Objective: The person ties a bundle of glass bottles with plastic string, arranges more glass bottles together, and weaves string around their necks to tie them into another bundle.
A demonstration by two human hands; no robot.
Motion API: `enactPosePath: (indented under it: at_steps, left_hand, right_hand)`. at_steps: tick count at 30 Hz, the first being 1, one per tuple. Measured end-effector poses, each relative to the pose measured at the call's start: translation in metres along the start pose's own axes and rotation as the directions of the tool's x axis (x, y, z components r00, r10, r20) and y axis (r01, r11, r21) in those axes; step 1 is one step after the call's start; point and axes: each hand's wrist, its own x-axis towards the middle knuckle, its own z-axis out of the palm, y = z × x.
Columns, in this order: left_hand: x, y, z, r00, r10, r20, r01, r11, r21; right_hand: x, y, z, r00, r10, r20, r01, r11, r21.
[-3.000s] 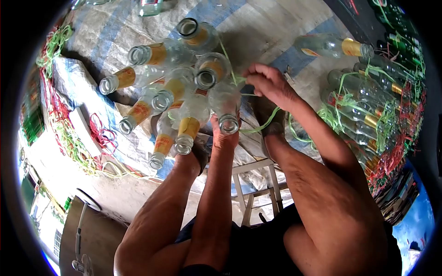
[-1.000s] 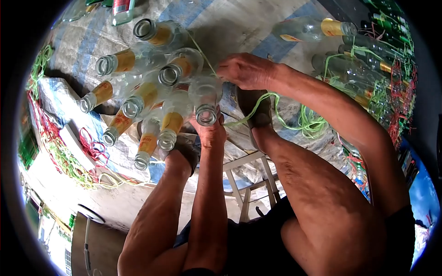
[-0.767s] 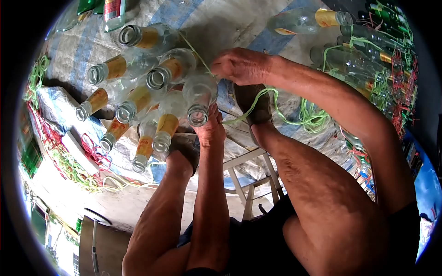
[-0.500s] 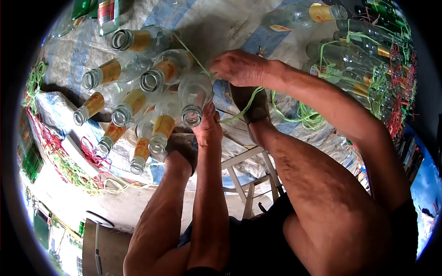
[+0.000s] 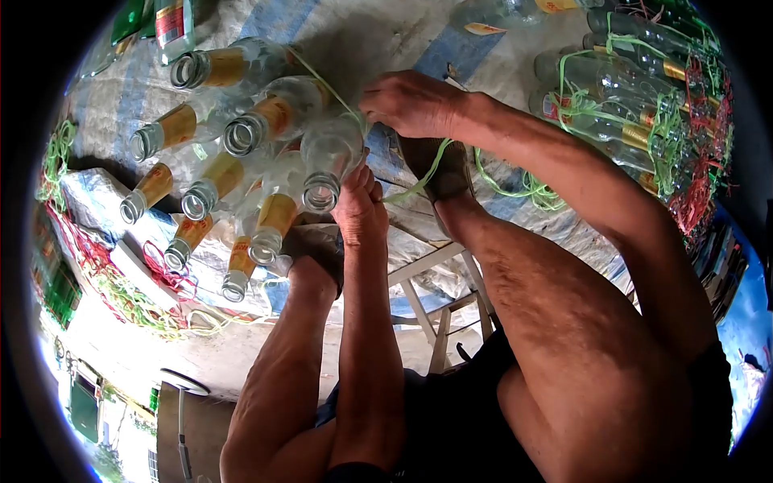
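Note:
Clear glass bottles [image 5: 278, 117] with yellow neck labels lie stacked in a bundle, their mouths toward me. My left hand [image 5: 360, 203] is closed against the right side of the bundle, gripping the nearest bottle [image 5: 330, 153]; its fingertips are partly hidden behind the glass. A green plastic string [image 5: 326, 83] runs over the top of the bundle down to my right hand [image 5: 409, 105]. That hand is closed with its fingers pinched on the string, just right of the bottles. The loose length [image 5: 435, 167] of string hangs below it, across my shoe.
Tied bottles [image 5: 596, 97] with green and red string lie at the right. A coil of green string [image 5: 535, 193] rests on the sheet beside my leg. Green bottles [image 5: 171, 32] stand at upper left. A wooden stool [image 5: 423, 310] is between my legs.
The view has shifted slightly, so the bottles appear farther left and a little higher. My right hand has moved slightly up and left in view; both hands keep their hold.

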Motion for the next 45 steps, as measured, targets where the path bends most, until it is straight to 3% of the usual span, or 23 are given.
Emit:
enactPosePath:
  at_steps: [5,8,12,13,16,20,26,34,40,44,45]
  left_hand:
    - [0.001,0.001,0.003,1.0,0.019,0.003,-0.019,1.0,0.014]
    - [0.0,-0.003,-0.002,1.0,-0.005,0.026,0.006,1.0,-0.016]
    - [0.005,-0.005,-0.008,0.994,-0.046,0.099,0.048,0.998,-0.027]
    - [0.007,-0.007,-0.01,0.99,-0.054,0.13,0.059,0.998,-0.034]
    - [0.01,-0.01,-0.014,0.978,-0.09,0.189,0.109,0.99,-0.09]
    - [0.012,-0.012,-0.015,0.963,-0.137,0.233,0.163,0.982,-0.097]
    - [0.015,-0.01,-0.014,0.943,-0.211,0.259,0.233,0.971,-0.056]
    - [0.026,-0.012,-0.021,0.858,-0.317,0.405,0.398,0.908,-0.134]
    - [0.024,-0.011,-0.02,0.812,-0.297,0.502,0.432,0.885,-0.174]
    - [0.025,-0.014,-0.02,0.817,-0.313,0.485,0.444,0.877,-0.181]
    - [0.024,-0.014,-0.018,0.825,-0.311,0.472,0.439,0.878,-0.19]
  right_hand:
    - [-0.01,-0.011,-0.001,0.996,0.084,-0.031,-0.084,0.996,-0.003]
    - [-0.023,-0.029,-0.001,0.872,0.489,0.023,-0.468,0.818,0.335]
    - [-0.035,-0.028,0.018,0.86,0.496,-0.12,-0.405,0.807,0.431]
    - [-0.036,-0.027,0.017,0.83,0.555,-0.063,-0.465,0.749,0.472]
    - [-0.038,-0.022,0.02,0.784,0.612,-0.1,-0.467,0.689,0.555]
    - [-0.044,-0.029,0.02,0.776,0.624,-0.094,-0.485,0.685,0.544]
    - [-0.051,-0.036,0.036,0.789,0.572,-0.226,-0.403,0.758,0.513]
    - [-0.052,-0.039,0.043,0.783,0.582,-0.217,-0.434,0.762,0.481]
    - [-0.051,-0.036,0.046,0.798,0.568,-0.203,-0.429,0.771,0.47]
    - [-0.051,-0.039,0.047,0.789,0.584,-0.194,-0.477,0.779,0.407]
    - [-0.051,-0.04,0.047,0.773,0.61,-0.176,-0.477,0.741,0.472]
